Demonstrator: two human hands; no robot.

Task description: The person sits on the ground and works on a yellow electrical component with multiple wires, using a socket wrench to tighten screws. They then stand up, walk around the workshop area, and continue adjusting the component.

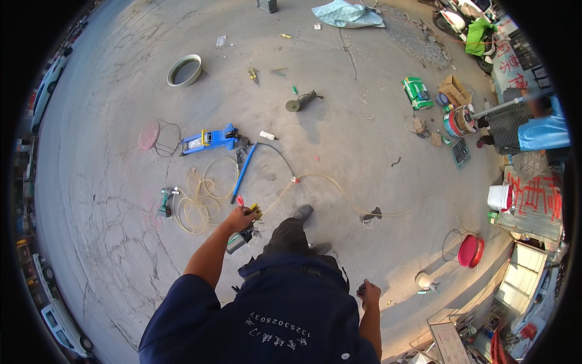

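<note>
My left hand (pixel 237 220) is closed around a small bunch of hand tools with red and yellow handles (pixel 255 210); their exact kind is too small to tell. Just below it sits a dark green and grey box-shaped thing (pixel 239 242), partly hidden by my arm. Low on my right side, my right hand (pixel 368 293) has its fingers curled in; whatever they may hold does not show. Beyond my left hand lie a blue jack handle bar (pixel 244 174) and a loosely coiled yellowish air hose (pixel 197 207). A green cordless drill (pixel 165 204) stands left of the coil.
A blue floor jack (pixel 205 142), a basin of dark liquid (pixel 185 71) and an angle grinder (pixel 303 101) are on the concrete ahead. The hose runs right past my feet to a dark hole (pixel 371 215). Someone in a striped garment (pixel 504 128) is at the right, near buckets and boxes.
</note>
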